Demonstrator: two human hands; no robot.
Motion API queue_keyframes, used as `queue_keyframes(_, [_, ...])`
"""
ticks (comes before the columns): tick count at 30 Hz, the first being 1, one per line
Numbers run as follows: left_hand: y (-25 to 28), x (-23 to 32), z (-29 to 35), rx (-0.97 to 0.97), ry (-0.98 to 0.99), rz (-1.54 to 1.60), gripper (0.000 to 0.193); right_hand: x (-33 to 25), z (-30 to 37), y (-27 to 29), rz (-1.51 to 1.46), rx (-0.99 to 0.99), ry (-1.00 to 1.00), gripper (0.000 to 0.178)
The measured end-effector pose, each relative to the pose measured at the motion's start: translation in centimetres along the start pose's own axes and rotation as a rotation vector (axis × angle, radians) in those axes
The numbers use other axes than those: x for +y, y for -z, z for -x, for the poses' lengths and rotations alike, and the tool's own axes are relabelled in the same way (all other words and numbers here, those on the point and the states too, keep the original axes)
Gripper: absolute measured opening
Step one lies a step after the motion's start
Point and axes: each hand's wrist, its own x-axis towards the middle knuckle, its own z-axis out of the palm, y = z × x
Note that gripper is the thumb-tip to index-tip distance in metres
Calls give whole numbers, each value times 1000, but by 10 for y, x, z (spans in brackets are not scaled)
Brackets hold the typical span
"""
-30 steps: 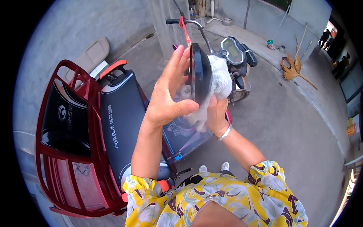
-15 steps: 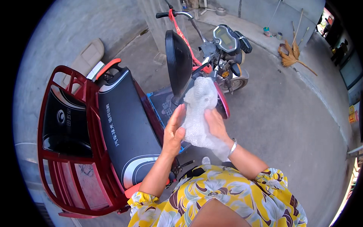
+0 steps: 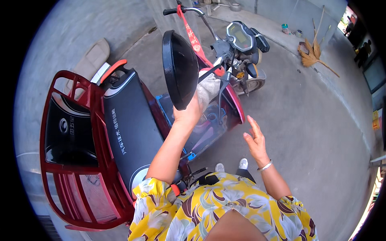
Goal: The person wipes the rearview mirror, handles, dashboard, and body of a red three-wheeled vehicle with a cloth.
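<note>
My left hand (image 3: 189, 111) reaches up beside the round black mirror (image 3: 183, 70) of a red three-wheeler, which covers part of its fingers. A crumpled white cloth (image 3: 209, 87) is gripped in that hand, close to the handlebar and the brake lever (image 3: 220, 104). Whether the cloth touches the mirror's far side is hidden. Off to the right, my right hand (image 3: 255, 138) hangs in the air with its fingers apart and nothing in it, a silver bangle on the wrist.
The vehicle's long black seat (image 3: 132, 120) and dark red rear frame (image 3: 100, 128) fill the left. A red ribbon (image 3: 192, 36) hangs on the handlebar, near the instrument display (image 3: 241, 37). Beyond, a straw broom (image 3: 309, 56) lies on the concrete floor by the wall.
The white cloth, between both hands before, is now in my left hand, up behind the mirror. My right hand has let go and moved right. The mirror sits a little further left in view.
</note>
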Motion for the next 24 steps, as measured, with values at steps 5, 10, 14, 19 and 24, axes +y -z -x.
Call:
queue_keyframes(5, [7, -33, -43, -529, 131, 628, 53, 18, 17, 5, -175, 22, -236, 46])
queue_keyframes(10, [-44, -81, -47, -1101, 447, 1473, 52, 34, 32, 3, -260, -61, -385, 41])
queue_keyframes(14, [-34, -64, -34, -626, 151, 996, 56, 43, 42, 3, -341, -24, -444, 39])
queue_keyframes(19, [1, -5, -11, -147, 180, 225, 63, 47, 42, 0, -313, -62, -433, 37])
queue_keyframes(24, [-2, -2, 6, -78, 236, 207, 63, 39, 39, 2, -251, -102, -368, 35])
